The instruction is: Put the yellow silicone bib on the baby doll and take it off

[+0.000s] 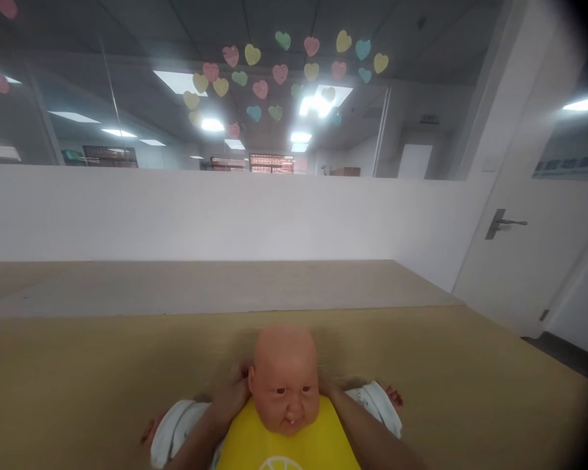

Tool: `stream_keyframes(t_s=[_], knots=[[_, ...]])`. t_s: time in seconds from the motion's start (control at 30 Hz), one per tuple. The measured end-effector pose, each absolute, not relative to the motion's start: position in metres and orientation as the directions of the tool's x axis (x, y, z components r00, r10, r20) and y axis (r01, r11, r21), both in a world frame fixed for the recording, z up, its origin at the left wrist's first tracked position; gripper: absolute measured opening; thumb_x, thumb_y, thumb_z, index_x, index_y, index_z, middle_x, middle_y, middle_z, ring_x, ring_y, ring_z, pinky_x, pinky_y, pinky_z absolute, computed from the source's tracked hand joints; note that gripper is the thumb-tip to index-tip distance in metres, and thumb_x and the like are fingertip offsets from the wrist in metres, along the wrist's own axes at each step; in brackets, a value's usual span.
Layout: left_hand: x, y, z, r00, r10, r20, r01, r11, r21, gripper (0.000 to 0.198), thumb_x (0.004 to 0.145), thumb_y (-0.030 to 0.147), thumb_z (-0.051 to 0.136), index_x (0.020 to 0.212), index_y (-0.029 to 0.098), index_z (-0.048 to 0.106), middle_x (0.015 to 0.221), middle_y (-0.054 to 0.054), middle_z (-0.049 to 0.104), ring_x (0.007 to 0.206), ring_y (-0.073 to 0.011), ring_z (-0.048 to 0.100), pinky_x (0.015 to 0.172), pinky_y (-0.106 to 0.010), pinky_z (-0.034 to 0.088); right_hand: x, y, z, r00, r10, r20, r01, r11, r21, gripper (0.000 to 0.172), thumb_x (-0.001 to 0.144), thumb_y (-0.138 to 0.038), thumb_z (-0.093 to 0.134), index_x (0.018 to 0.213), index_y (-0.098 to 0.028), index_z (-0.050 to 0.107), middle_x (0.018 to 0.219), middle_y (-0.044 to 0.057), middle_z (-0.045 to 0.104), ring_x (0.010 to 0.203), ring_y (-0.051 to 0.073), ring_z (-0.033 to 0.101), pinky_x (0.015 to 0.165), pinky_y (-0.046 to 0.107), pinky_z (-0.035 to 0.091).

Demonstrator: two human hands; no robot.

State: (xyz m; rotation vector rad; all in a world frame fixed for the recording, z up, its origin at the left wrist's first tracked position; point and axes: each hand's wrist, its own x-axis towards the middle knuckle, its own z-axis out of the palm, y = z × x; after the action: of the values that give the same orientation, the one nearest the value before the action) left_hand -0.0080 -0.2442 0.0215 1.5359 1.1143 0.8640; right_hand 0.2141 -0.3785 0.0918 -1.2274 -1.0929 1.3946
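Matt wood table (78, 365) (smooth plastic doll (284, 372))

Baby doll (285, 372) face-up on wooden table (78, 378)

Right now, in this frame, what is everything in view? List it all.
baby doll: one, pink skin, white sleeves, lying face up on the table's near side
bib: one, yellow with white print, on the doll's chest
table: one, light wood, across the foreground
partition wall: one, white, behind the table
heart stickers: many, pink, yellow, green, blue, on the glass above the wall
door: one, white, grey handle, far right
left hand: one, at the doll's neck
right hand: one, at the neck's other side, mostly hidden
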Motion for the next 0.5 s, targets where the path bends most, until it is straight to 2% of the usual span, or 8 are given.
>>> stream_keyframes(t_s=[0.23,0.4,0.5], knots=[[-0.007,-0.247,0.018,0.347,0.920,-0.180,-0.017,0.198,0.980,0.035,0.064,0.037,0.075,0.092,0.016,0.076,0.093,-0.011,0.077,0.099,-0.0304,0.067,0.091,-0.039,0.050,0.215,-0.371,0.063,-0.072,0.995,-0.064,-0.042,-0.067,-0.997,0.035,0.078,-0.040,0.066,0.109,-0.025,0.071,0.103,0.003,0.074,0.123,0.026,0.057,0.106,0.036,0.045],[-0.010,-0.246,0.015,0.509,0.835,-0.208,-0.195,0.347,0.917,0.038,0.073,0.038,0.066,0.101,0.014,0.074,0.098,-0.012,0.077,0.102,-0.0313,0.068,0.095,-0.044,0.049,0.226,-0.372,0.056,-0.152,0.988,0.013,0.030,0.018,-0.999,0.031,0.078,-0.036,0.064,0.107,-0.028,0.072,0.103,0.002,0.074,0.123,0.026,0.058,0.105,0.037,0.045],[-0.010,-0.249,0.021,0.547,0.818,-0.175,-0.189,0.325,0.927,0.035,0.069,0.031,0.070,0.099,0.013,0.075,0.097,-0.013,0.077,0.103,-0.0321,0.068,0.098,-0.044,0.047,0.228,-0.368,0.050,-0.132,0.988,-0.080,0.091,-0.068,-0.994,0.028,0.078,-0.035,0.062,0.103,-0.028,0.074,0.094,0.001,0.074,0.116,0.025,0.062,0.099,0.035,0.049]])
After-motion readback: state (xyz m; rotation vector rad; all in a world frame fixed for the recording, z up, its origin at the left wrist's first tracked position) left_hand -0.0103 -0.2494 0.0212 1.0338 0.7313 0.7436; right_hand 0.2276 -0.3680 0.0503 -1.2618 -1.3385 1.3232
